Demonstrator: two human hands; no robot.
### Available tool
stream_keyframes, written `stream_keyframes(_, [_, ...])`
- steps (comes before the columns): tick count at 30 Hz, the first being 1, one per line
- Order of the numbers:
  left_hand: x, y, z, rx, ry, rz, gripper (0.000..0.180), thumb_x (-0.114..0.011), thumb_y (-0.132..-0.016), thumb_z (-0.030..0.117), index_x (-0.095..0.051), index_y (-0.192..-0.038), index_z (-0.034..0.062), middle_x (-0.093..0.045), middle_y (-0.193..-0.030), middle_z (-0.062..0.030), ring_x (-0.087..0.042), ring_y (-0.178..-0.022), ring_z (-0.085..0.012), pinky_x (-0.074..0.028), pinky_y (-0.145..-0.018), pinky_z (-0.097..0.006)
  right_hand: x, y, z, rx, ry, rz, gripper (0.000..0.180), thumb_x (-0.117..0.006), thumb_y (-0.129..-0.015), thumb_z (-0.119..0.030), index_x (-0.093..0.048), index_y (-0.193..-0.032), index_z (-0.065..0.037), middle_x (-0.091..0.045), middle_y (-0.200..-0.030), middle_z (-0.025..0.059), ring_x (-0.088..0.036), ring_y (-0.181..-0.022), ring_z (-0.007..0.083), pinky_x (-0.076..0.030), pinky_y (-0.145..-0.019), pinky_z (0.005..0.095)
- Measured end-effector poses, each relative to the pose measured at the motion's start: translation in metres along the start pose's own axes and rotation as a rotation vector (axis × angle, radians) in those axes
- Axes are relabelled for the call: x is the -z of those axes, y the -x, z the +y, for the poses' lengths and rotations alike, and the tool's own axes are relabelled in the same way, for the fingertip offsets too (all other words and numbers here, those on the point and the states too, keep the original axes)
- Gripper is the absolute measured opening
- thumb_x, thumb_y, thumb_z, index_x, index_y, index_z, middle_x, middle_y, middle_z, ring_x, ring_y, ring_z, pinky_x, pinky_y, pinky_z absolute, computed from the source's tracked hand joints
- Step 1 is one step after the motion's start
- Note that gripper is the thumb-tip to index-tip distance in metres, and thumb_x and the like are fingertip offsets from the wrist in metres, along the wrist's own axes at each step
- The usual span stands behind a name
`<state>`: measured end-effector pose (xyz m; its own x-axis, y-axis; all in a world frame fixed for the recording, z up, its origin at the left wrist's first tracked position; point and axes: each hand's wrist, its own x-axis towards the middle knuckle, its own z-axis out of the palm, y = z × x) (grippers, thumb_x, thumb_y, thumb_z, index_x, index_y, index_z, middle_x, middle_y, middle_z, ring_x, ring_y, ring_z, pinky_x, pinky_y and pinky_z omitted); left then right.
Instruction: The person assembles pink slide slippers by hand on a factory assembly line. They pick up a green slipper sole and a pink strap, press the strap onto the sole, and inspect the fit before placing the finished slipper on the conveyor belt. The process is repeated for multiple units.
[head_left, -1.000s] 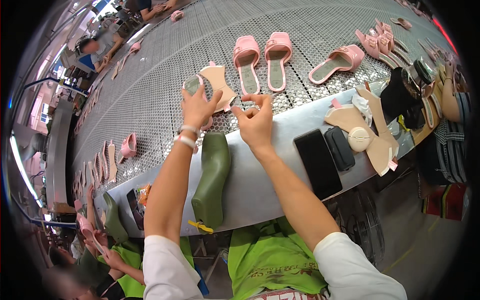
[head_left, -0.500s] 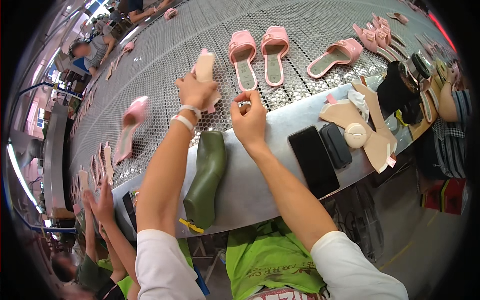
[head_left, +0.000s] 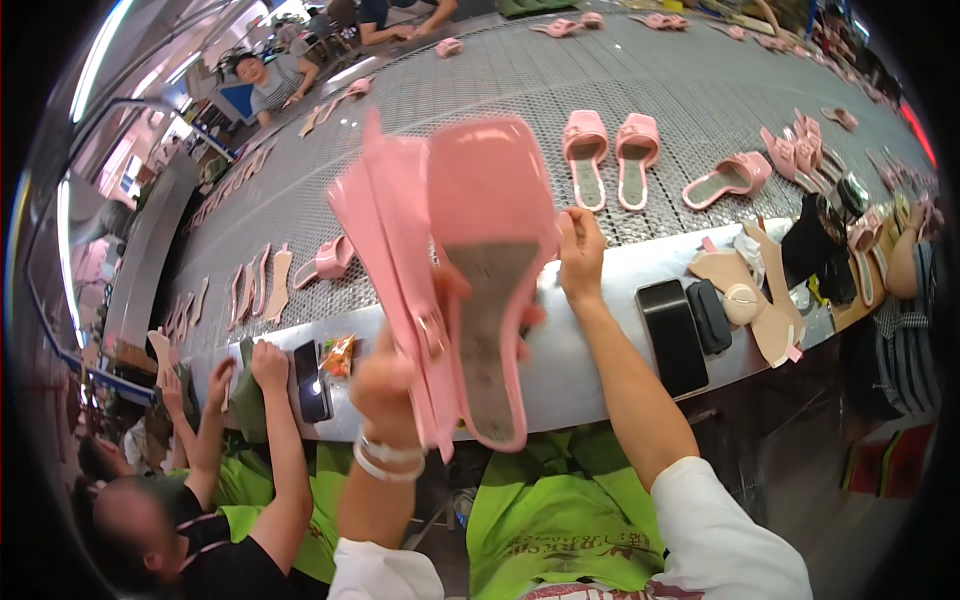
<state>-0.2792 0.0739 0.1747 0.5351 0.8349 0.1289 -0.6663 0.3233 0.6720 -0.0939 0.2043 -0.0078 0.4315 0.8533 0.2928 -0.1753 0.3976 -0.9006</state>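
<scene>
Close to the camera, my left hand (head_left: 388,395) grips a pair of pink slide sandals. One sandal (head_left: 490,185) faces me, with a wide square-toed strap and a grey insole. Its mate (head_left: 390,245) is turned edge-on against it on the left. My left fingers, somewhat blurred, show between and behind the two. My right hand (head_left: 582,262) is beside the facing sandal's right edge, its fingers curled together; whether they hold anything is hidden. Beyond it, another pair of pink sandals (head_left: 588,150) rests on the metal mesh.
A black phone (head_left: 672,338), dark case (head_left: 708,315), round cream case (head_left: 740,303) and beige pieces (head_left: 785,335) lie on the metal ledge to the right. A co-worker's hands (head_left: 268,365) and another phone (head_left: 312,382) are at left. More sandals (head_left: 730,180) stand on the mesh.
My left hand has come from over the mesh toward the camera, now holding up two sandals. The view has shifted left. The green shoe last before me is no longer visible.
</scene>
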Motion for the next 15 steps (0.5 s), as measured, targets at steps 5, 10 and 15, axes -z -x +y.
stream_keyframes(5, [0.012, 0.080, -0.034, -0.059, -0.159, 0.109, 0.071, -0.075, -0.065, 0.025, -0.042, -0.123, 0.0001, -0.051, -0.127, -0.0313, -0.055, -0.120, -0.0425, -0.052, -0.095, -0.047, -0.014, 0.096, -0.077, -0.310, -0.552, -0.482, 0.053, -0.046, -0.100, -0.047, -0.051, -0.126, -0.001, -0.062, -0.107, 0.0063, -0.060, -0.085, 0.0131, -0.049, -0.073, 0.0276])
stream_keyframes(10, [0.012, 0.108, -0.076, 0.064, -0.579, 0.180, 0.071, -0.074, -0.069, 0.025, -0.042, -0.127, -0.0011, -0.042, -0.133, -0.0214, -0.054, -0.109, -0.0276, -0.045, -0.091, -0.035, 0.042, 0.225, -0.097, -0.802, -0.764, -0.557, 0.079, -0.071, -0.085, -0.023, -0.025, -0.148, -0.007, -0.048, -0.134, 0.0090, -0.051, -0.120, 0.0177, -0.045, -0.098, 0.0337])
stream_keyframes(15, [0.023, 0.133, -0.095, 0.031, -0.884, 0.127, 0.068, -0.074, -0.069, 0.022, -0.050, -0.127, -0.0034, -0.037, -0.132, -0.0192, -0.043, -0.120, -0.0278, -0.037, -0.100, -0.036, 0.055, 0.245, -0.125, -1.046, -0.664, -0.431, 0.085, -0.071, -0.086, -0.011, -0.017, -0.152, -0.007, -0.047, -0.138, 0.0112, -0.049, -0.128, 0.0215, -0.044, -0.104, 0.0372])
